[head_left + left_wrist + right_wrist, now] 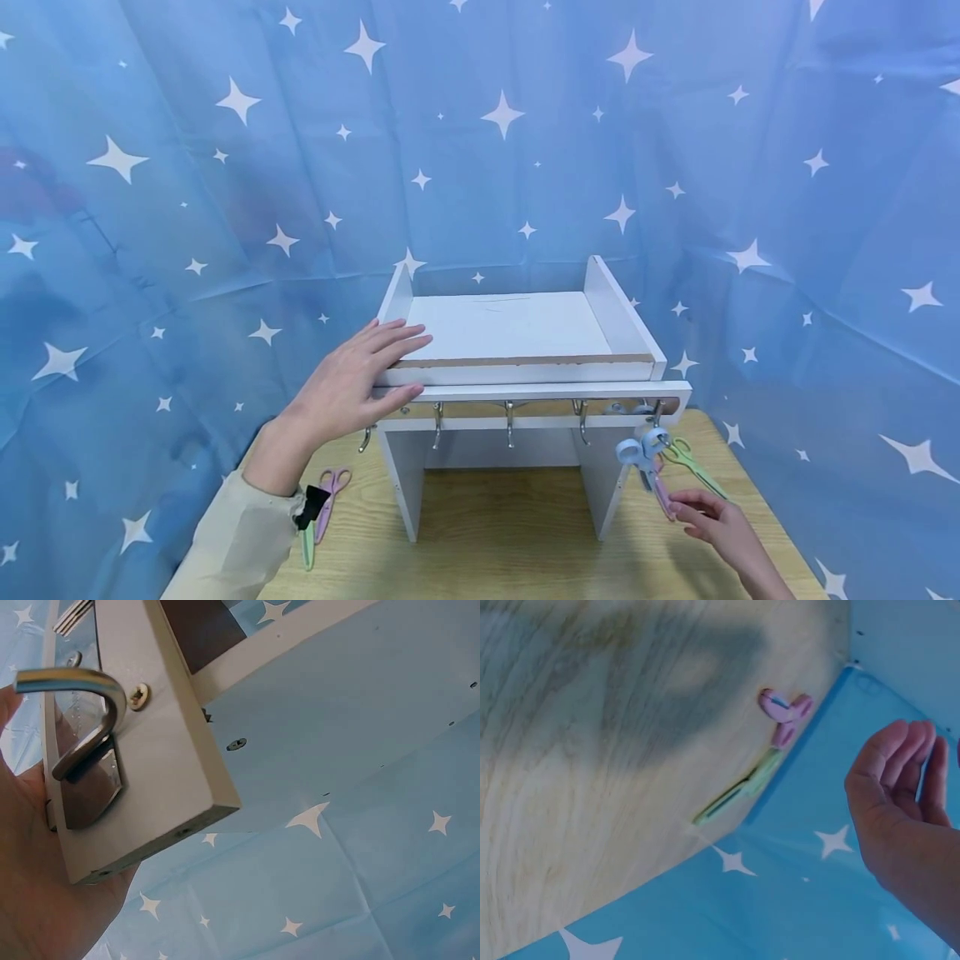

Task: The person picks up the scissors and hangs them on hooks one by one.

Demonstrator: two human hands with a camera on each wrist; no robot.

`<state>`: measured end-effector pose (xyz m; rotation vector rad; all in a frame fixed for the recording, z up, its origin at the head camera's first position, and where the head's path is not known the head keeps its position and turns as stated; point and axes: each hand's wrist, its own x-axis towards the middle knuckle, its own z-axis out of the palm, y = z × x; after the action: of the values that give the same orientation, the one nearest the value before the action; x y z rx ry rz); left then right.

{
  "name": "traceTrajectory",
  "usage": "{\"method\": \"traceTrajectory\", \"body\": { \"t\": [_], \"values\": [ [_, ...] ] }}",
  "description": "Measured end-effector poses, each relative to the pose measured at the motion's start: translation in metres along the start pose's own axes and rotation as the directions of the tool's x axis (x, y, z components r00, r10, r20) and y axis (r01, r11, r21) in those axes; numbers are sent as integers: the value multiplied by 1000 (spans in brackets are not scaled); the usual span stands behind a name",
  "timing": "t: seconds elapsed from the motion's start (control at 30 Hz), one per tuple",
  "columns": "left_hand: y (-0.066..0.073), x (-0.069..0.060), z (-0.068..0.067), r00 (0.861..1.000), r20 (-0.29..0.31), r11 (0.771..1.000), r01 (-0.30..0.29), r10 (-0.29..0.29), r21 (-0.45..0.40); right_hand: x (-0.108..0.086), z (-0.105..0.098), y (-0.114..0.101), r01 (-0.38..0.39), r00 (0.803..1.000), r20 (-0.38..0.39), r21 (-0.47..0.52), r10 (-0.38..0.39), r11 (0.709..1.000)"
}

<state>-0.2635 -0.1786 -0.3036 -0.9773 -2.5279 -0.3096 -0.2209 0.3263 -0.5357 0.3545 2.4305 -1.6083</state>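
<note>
A small white shelf (517, 325) stands on the table, with metal hooks (510, 425) along its front rail. My left hand (356, 375) rests on its front left corner, fingers straight over the top and thumb along the front; in the left wrist view it lies against the rail's end. Blue-handled scissors (643, 454) hang at the rightmost hook. With thumb and fingers, my right hand (712, 521) pinches the lower end of a pinkish-purple blade (663, 498) just below them. Whether that blade belongs to the blue handles, I cannot tell.
Green scissors (693, 467) lie on the table at right, with pink scissors (784, 712) against them. At left lie purple scissors (330, 500) and a green blade (308, 546), partly hidden by my sleeve. A blue starry curtain (502, 167) surrounds the table.
</note>
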Motion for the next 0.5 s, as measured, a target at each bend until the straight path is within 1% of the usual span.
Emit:
{"method": "traceTrajectory", "body": {
  "t": [0.1,0.17,0.33,0.5],
  "values": [
    [0,1,0,1000,3,1000,0,0,0,9,-3,3,8,1000,5,3,-8,1000],
    [0,1,0,1000,3,1000,0,0,1,15,-5,4,30,999,9,-4,-30,1000],
    [-1,2,1,1000,-2,1000,-5,5,-1,31,-10,9,61,998,-4,-31,-62,998],
    [0,3,2,1000,0,1000,-11,11,-2,45,-14,17,59,998,-15,-44,-59,997]
  ]
}}
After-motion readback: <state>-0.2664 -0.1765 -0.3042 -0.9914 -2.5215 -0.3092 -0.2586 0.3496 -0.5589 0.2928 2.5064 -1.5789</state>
